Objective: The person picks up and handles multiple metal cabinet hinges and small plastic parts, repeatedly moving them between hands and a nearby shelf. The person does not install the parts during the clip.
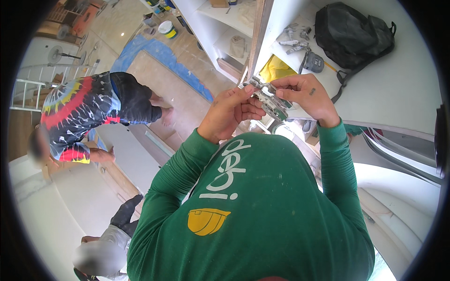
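Observation:
In front of my chest, both hands hold silvery metal cabinet hinges. My left hand is closed around their left side, thumb on top and fingers curled beneath. With thumb and index finger, my right hand pinches the upper right part of the hinges. The pieces overlap, so I cannot tell exactly how many there are. Just beyond my hands, more metal hinges lie loose on a white cabinet surface.
A black backpack rests on the white surface, near a small grey case and a yellow cloth or bag. To the left, a person in a tie-dye shirt bends over a board; another person is at lower left. A bucket stands on the floor.

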### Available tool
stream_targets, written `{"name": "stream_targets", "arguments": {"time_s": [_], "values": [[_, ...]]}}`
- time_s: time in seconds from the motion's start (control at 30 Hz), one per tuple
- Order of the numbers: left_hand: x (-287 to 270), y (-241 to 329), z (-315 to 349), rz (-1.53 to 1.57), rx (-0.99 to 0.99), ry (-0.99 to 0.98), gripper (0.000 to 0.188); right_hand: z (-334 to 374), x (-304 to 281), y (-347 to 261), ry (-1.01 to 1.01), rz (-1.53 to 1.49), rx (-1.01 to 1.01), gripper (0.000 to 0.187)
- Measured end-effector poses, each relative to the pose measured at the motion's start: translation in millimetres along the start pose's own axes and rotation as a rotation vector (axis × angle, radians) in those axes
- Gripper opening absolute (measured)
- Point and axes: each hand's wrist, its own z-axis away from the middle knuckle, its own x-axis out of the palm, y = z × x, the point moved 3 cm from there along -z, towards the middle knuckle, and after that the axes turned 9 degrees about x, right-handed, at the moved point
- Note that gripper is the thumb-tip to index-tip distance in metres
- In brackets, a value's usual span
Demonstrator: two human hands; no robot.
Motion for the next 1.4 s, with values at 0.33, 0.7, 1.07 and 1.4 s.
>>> {"name": "stream_targets", "arguments": {"time_s": [0.33,0.7,1.07,1.4], "values": [[-14.3,1.7,2.3,0.050,0.029,-0.034,0.039,-13.4,6.8,-1.5,-0.046,-0.037,-0.007,0.037],[-18.1,4.6,2.6,0.017,0.006,-0.070,0.039,-14.4,6.0,-7.4,-0.041,0.019,-0.010,0.037],[-20.0,5.4,2.3,0.003,-0.016,-0.042,0.037,-19.1,6.3,-6.1,-0.069,0.021,-0.023,0.037],[-22.0,8.3,-1.2,0.038,-0.025,-0.057,0.036,-24.6,6.4,-5.3,-0.071,0.017,0.015,0.038]]}}
